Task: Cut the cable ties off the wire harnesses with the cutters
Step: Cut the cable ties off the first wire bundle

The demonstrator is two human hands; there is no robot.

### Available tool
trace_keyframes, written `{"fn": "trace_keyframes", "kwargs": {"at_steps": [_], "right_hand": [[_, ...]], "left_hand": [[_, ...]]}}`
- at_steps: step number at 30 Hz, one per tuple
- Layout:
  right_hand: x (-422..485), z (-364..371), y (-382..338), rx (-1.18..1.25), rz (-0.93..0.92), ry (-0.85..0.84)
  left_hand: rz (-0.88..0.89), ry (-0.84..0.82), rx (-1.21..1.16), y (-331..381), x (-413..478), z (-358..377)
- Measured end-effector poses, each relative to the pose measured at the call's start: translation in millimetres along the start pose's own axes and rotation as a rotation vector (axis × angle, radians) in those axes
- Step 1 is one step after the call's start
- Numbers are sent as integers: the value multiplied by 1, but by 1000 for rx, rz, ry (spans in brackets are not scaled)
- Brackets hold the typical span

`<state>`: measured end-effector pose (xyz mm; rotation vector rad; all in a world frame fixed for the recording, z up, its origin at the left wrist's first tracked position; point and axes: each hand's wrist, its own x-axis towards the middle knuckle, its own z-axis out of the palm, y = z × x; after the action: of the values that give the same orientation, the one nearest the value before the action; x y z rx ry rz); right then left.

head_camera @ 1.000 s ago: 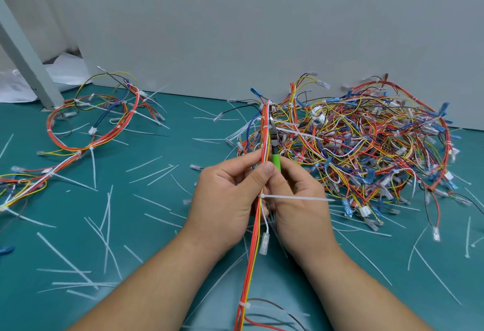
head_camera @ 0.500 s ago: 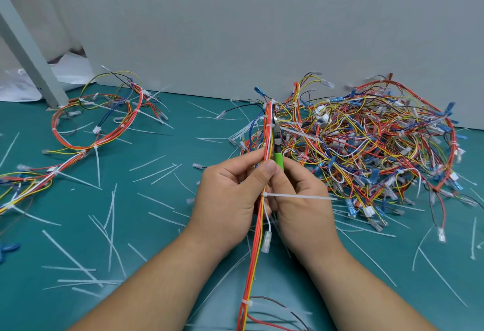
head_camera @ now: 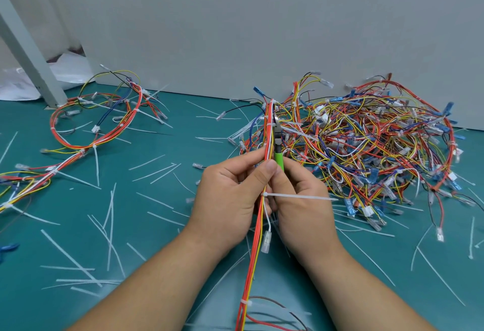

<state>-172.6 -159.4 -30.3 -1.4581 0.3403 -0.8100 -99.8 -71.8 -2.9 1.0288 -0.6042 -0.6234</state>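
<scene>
Head view — left hand (head_camera: 227,194) grips harness (head_camera: 254,254), right hand (head_camera: 303,207) cutters (head_camera: 279,159).

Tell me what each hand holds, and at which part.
The left hand pinches the wire harness along its straight bundle, just above a white cable tie. The right hand grips the cutters by the green handle.

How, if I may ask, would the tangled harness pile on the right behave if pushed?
Probably floppy: the tangled harness pile is thin looping wires. Likely it drags as one clump, since loops interlock. Probably light: mostly air between wires.
</scene>
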Motion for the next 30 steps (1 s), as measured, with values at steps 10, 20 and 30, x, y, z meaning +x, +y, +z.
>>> {"fn": "trace_keyframes", "kwargs": {"at_steps": [10,20,30], "right_hand": [[0,0,2,-6,-5,-5],[-1,-2,-2,-68,-118,14],[0,-2,-3,-40,-77,2]], "left_hand": [[-15,5,7,-2,1,0],[24,-63,51,0,0,-2],[30,-22,56,-5,2,-3]]}}
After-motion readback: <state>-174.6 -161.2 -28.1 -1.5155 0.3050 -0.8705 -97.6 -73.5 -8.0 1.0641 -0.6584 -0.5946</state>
